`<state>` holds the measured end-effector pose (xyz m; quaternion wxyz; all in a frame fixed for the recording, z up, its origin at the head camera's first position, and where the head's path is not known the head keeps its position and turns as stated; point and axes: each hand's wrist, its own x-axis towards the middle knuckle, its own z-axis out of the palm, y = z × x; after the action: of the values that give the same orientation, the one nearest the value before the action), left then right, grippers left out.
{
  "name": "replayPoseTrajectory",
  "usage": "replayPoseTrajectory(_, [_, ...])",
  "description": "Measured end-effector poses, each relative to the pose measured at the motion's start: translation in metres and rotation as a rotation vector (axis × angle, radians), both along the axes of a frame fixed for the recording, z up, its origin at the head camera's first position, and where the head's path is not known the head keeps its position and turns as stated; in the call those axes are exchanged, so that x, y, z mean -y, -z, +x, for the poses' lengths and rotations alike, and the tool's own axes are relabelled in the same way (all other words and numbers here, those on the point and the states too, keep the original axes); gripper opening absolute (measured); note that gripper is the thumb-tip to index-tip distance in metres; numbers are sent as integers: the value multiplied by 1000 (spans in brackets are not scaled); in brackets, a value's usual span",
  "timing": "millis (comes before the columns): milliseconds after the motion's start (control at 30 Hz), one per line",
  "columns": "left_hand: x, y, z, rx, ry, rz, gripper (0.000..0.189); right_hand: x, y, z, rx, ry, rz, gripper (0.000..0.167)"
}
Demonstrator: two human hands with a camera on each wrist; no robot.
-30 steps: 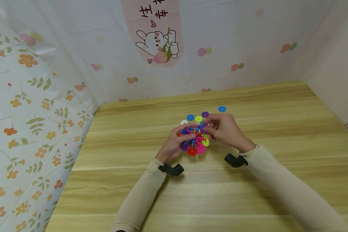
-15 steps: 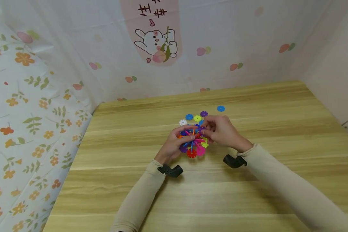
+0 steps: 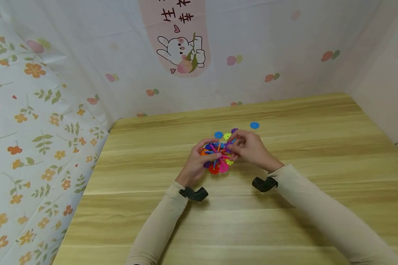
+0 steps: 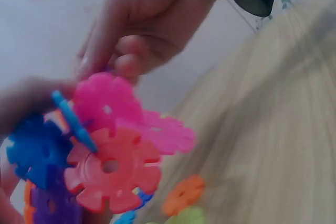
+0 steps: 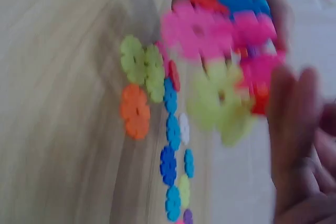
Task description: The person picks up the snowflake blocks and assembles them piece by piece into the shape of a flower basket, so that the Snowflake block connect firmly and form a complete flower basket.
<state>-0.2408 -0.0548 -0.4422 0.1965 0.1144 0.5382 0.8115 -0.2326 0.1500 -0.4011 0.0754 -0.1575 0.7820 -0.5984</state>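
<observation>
My left hand (image 3: 197,160) grips a cluster of interlocked plastic snowflake discs (image 3: 214,156), its thumb laid across the near side. Red (image 4: 121,169), pink and blue discs of the cluster face the left wrist view. On the cluster's right side, my right hand (image 3: 252,150) pinches a purple snowflake disc (image 3: 229,147) between thumb and forefinger, against the cluster's edge. Whether its slot is joined there is hidden by the fingers. In the right wrist view, yellow-green discs (image 5: 218,98) hang from the cluster beside the right fingers (image 5: 294,124).
Loose snowflake discs lie on the wooden table (image 3: 172,224) behind the hands, among them a blue one (image 3: 254,125) set apart at the back right and an orange one (image 5: 135,111). A patterned cloth (image 3: 132,66) hangs behind the table's far edge.
The left hand has tilted the cluster and moved it slightly up and to the left. My right hand has followed a little leftward, still pinching the purple disc. The loose discs stay put.
</observation>
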Motion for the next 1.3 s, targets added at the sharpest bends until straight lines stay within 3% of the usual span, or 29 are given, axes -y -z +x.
replayPoseTrajectory(133, [9,-2,-3,-36,11,-25,41,-6,5,-7,97,-52,13,17])
replayPoseTrajectory(200, [14,-4,-5,-45,-4,-32,41,-7,9,-10,95,-62,78,15])
replayPoseTrajectory(300, [18,-7,-8,-63,-19,-49,44,-5,15,-13,-17,-99,281,10])
replayPoseTrajectory(433, [20,-13,-10,-69,-5,-52,45,7,22,-13,-216,-147,557,14])
replayPoseTrajectory(500, [19,-14,-9,-52,9,-45,43,12,24,-12,-262,-145,633,16])
replayPoseTrajectory(633, [15,-15,-8,-31,19,-52,37,15,28,-11,-260,-129,723,21])
replayPoseTrajectory(767, [10,-13,-6,-15,0,-34,33,7,31,-14,-224,-149,663,21])
replayPoseTrajectory(867, [5,-11,-5,10,-37,1,29,-6,31,-13,-167,-149,558,17])
replayPoseTrajectory(1067, [-8,-9,-5,92,-206,45,22,-27,14,-4,14,-9,231,12])
replayPoseTrajectory(1167, [-13,-9,-6,136,-279,61,19,-27,3,0,-10,77,149,15])
replayPoseTrajectory(1300, [-17,-7,-6,164,-308,55,22,-20,-4,1,-69,149,122,14])
